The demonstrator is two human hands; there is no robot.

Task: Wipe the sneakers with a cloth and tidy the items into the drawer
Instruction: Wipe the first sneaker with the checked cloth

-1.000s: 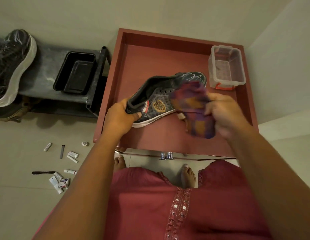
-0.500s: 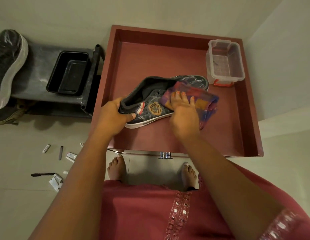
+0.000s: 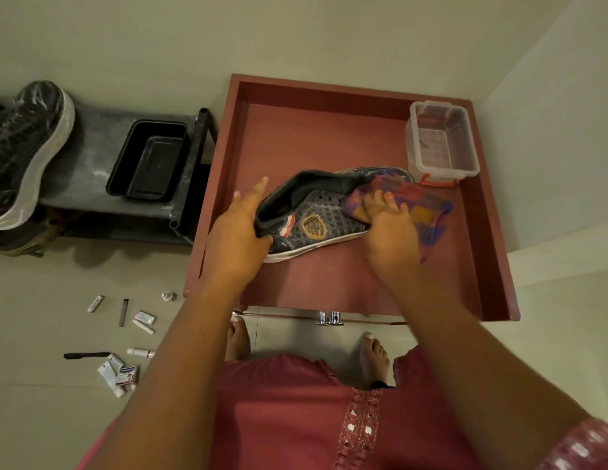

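A dark patterned sneaker point(image 3: 316, 215) with a gold badge and white sole lies on its side in the open red-brown drawer point(image 3: 492, 266). My left hand point(image 3: 238, 232) grips the sneaker's heel, index finger lifted. My right hand point(image 3: 387, 228) presses a purple and orange checked cloth point(image 3: 421, 205) onto the sneaker's toe end, which the cloth mostly hides. A second dark sneaker point(image 3: 28, 147) with a white sole rests on the grey low shelf point(image 3: 89, 164) at far left.
A clear plastic box point(image 3: 441, 144) stands in the drawer's back right corner. A black tray point(image 3: 150, 161) sits on the grey shelf. Several small tubes, boxes and a black comb point(image 3: 119, 347) lie scattered on the floor at left. My bare feet stand below the drawer front.
My right hand brought the cloth down from the air onto the sneaker and slid it toward the toe. My left hand kept its hold on the heel.
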